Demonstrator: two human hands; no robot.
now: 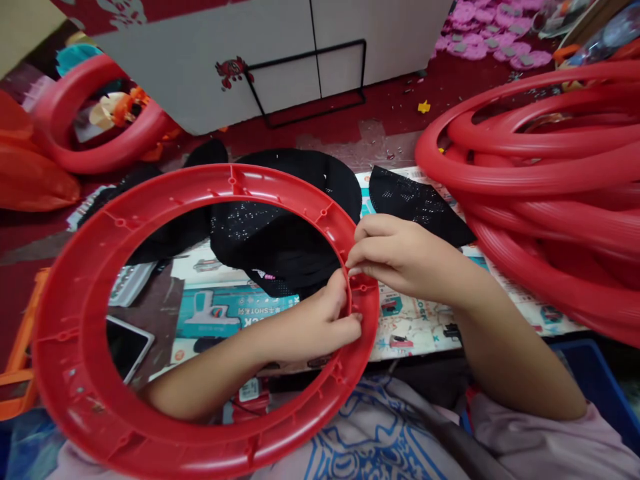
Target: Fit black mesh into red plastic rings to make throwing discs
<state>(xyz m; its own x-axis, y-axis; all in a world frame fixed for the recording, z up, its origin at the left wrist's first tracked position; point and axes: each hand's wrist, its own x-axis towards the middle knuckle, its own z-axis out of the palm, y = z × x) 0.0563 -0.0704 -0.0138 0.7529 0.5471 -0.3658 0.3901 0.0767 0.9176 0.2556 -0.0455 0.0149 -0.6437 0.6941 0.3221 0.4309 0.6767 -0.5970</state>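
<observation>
Ring (70, 333): hands are meeting at its 3 o'clock.
Left hand (320, 323): reaching through, pinching the rim.
Right hand (395, 257): pinching it from outside.

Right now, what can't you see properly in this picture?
- Head view: whatever the right hand pinches at the red ring is hidden by its fingers.
- Head view: the left hand has its fingertips tucked behind the ring's rim.
- Head view: the pile of red rings is cut off by the right edge.
- Head view: the phone is partly covered by the ring.
</observation>
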